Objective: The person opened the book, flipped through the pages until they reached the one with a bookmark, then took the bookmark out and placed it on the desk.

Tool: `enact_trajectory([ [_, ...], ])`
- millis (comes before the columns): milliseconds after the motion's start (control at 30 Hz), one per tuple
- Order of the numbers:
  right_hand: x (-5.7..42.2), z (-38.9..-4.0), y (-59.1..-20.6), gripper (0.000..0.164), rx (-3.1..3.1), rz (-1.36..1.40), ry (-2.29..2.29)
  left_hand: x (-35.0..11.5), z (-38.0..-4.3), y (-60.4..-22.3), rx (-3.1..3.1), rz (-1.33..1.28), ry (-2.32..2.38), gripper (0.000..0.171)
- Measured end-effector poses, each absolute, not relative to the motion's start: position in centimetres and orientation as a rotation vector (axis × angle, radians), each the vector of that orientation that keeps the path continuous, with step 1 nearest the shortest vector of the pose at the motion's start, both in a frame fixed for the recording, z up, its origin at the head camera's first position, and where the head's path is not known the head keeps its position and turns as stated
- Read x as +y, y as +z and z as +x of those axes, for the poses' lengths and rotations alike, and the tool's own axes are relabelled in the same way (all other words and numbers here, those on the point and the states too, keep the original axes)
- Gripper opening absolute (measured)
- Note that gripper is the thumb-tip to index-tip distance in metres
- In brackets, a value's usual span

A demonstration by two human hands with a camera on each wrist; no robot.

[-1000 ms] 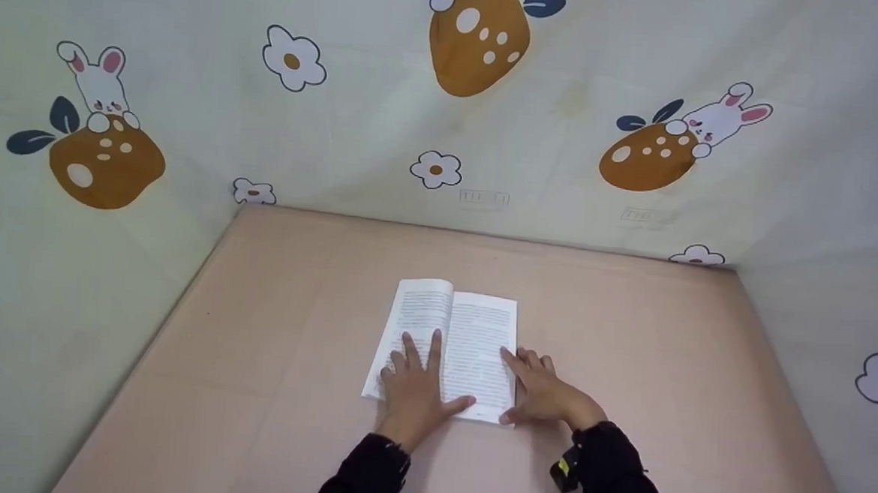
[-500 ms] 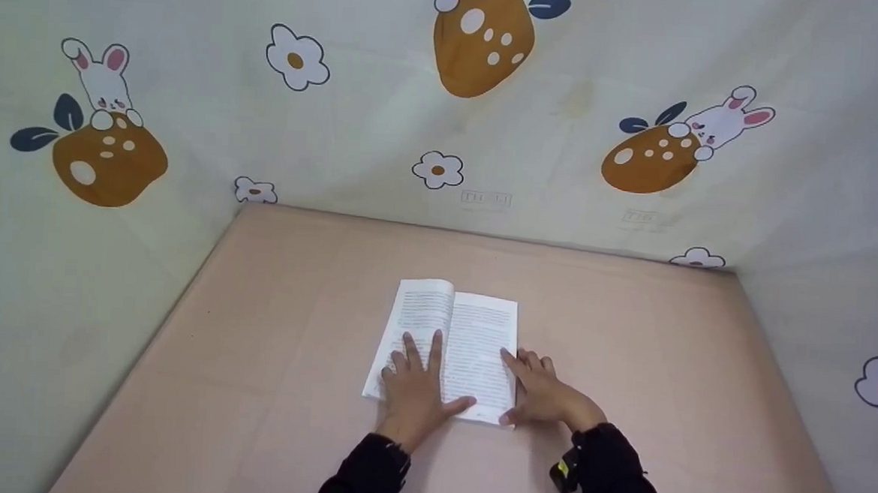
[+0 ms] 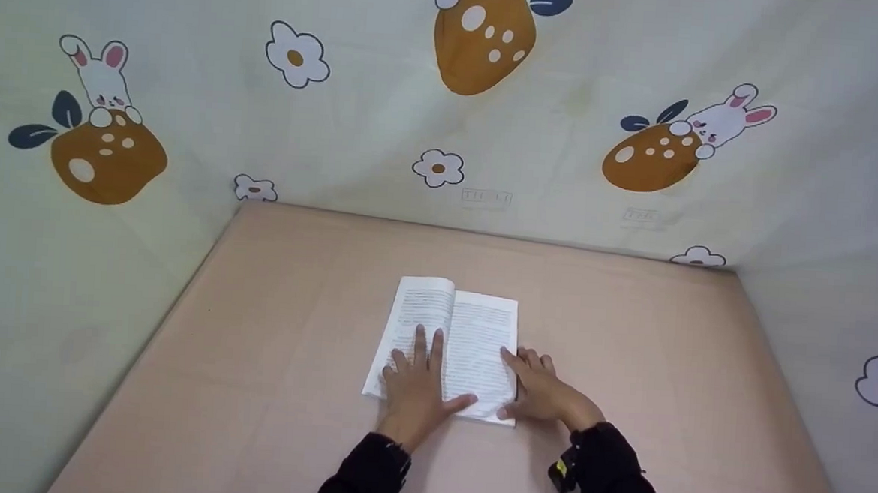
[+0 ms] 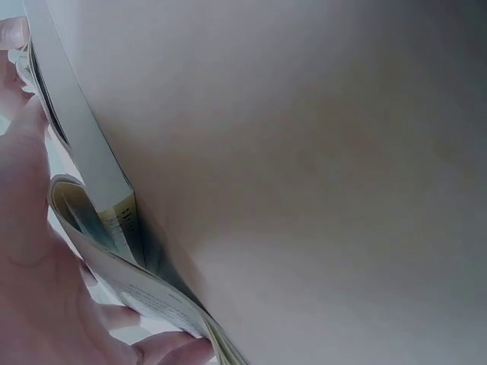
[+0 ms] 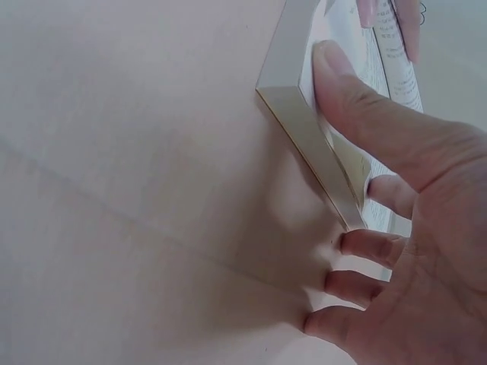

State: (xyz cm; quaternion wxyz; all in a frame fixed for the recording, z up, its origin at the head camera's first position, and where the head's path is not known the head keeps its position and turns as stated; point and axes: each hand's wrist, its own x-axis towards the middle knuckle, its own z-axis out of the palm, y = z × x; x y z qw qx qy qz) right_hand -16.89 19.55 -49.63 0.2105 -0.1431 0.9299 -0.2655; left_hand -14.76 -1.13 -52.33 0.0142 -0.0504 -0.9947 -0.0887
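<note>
An open book (image 3: 479, 339) with printed pages lies on the table. My left hand (image 3: 414, 395) presses down on its left page with fingers stretched out, the thumb reaching over to the right page. Pages curl near that hand at the book's lower end in the left wrist view. At the right edge is my right hand (image 3: 544, 395). Its thumb (image 5: 335, 65) lies on the top page near the lower corner and its index finger (image 5: 389, 194) meets the page edge. Between them the page (image 5: 348, 158) bows up, pinched. The other fingertips touch the table.
The pale brown table (image 3: 293, 306) reaches back to fabric walls (image 3: 355, 122) printed with rabbits, brown fruit and flowers. These walls stand on the left, back and right. A small black device (image 3: 562, 469) sits at the right sleeve.
The left index and middle fingers have come closer together on the page. My right thumb has slid slightly up and inward from the lower corner. The book has stayed in place.
</note>
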Motion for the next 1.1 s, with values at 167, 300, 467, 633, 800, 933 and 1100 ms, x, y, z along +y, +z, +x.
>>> enact_trajectory([
  [167, 19.47, -16.99, -49.74, 0.085, 2.6, -0.417, -0.749, -1.15, -14.78, -52.15, -3.106, -0.178, -0.243, 0.114],
  [300, 19.38, -16.92, -49.95, 0.077, 2.62, -0.414, -0.753, -1.18, -14.56, -52.16, -3.1, -0.209, -0.19, 0.119],
  [467, 19.31, -16.76, -50.03, 0.068, 2.633, -0.416, -0.727, -1.28, -14.32, -52.05, -3.134, -0.245, -0.155, 0.127],
  [633, 19.39, -16.73, -50.02, 0.061, 2.652, -0.431, -0.748, -1.38, -14.34, -51.96, -3.141, -0.266, -0.158, 0.13],
  [800, 19.44, -16.83, -49.94, 0.054, 2.64, -0.451, -0.756, -1.46, -14.34, -52.07, -3.131, -0.282, -0.154, 0.133],
  [933, 19.39, -17.11, -49.83, 0.057, 2.642, -0.424, -0.796, -1.48, -14.43, -52.09, -3.096, -0.286, -0.125, 0.133],
  [1100, 19.28, -17.29, -49.77, 0.066, 2.628, -0.353, -0.861, -1.54, -14.25, -51.71, -3.119, -0.282, -0.149, 0.134],
])
